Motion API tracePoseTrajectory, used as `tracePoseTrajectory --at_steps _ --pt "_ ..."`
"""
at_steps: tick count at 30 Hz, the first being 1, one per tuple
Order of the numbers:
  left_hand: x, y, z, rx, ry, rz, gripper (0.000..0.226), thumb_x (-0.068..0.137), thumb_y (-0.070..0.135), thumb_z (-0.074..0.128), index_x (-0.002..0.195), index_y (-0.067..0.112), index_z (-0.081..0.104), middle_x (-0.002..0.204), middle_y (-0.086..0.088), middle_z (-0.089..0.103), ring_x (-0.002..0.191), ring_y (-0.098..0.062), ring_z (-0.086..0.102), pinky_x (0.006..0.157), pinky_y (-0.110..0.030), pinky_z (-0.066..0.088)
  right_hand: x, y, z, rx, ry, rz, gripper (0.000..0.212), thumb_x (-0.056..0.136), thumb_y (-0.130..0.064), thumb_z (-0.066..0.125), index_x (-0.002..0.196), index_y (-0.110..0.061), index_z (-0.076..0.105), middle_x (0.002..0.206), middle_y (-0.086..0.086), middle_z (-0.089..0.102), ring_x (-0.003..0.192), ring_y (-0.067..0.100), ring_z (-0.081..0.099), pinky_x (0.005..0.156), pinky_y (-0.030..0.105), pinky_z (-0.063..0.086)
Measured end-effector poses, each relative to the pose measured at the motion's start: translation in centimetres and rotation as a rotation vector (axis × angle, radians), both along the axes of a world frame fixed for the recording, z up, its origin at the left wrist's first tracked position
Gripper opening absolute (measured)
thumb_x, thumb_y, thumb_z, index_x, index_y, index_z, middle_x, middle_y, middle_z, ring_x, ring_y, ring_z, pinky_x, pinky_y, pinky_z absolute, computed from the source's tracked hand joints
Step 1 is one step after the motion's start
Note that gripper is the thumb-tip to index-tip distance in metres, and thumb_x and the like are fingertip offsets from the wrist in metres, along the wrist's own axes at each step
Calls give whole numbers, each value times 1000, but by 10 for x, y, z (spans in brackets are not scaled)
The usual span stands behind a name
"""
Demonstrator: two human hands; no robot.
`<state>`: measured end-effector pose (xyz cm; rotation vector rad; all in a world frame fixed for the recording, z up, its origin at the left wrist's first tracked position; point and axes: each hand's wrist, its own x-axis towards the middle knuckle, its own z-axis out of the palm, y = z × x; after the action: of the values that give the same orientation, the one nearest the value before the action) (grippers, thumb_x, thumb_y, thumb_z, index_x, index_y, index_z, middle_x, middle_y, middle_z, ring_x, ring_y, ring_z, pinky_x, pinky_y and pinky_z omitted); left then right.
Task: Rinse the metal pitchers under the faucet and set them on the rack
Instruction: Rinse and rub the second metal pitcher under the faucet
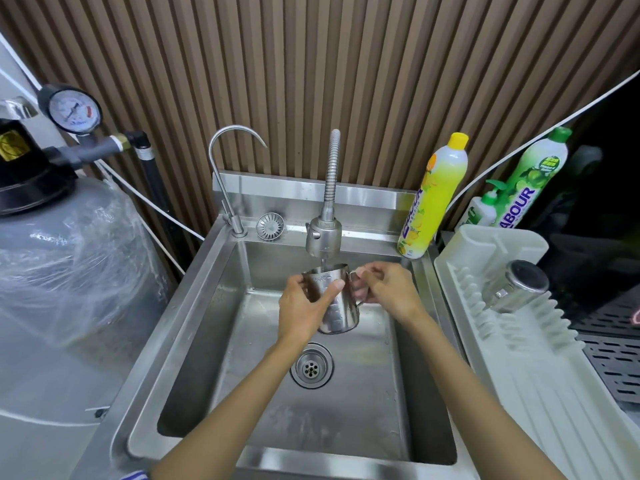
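Pitcher [337, 308] hangs over the sink's [207, 323] drain [311, 365], the left hand [304, 306] curled round its body and the right hand [391, 289] pinching its handle, its mouth just under the faucet [323, 233], which drips a thin stream, while a second pitcher [516, 291] lies tilted on the rack [519, 375] beside the sink's right edge.

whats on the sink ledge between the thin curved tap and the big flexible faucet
A round metal sink strainer lies on the ledge there, apart from both, in the head view.

Bare forearms [239, 396], bare hands [303, 308]
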<state>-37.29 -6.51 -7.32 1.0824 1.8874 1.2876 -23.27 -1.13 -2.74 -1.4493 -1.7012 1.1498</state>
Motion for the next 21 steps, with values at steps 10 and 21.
tracePoseTrajectory --at_steps 10,21 --pt "1 23 -2 62 -216 -61 70 57 15 88 101 16 34 97 2 55 91 -16 57 77 -22 46 -3 -6 22 297 -277 62 20 91 -7 50 107 -6 62 102 13 68 91 26 63 82 34 50" --pt "-17 0 15 274 84 109 71 54 7 87 109 15 43 102 3 54 99 -13 56 87 -18 45 -28 -4 -11 -192 443 101 22 93 4 42 85 -10 57 93 7 64 90 14 59 91 24 46"
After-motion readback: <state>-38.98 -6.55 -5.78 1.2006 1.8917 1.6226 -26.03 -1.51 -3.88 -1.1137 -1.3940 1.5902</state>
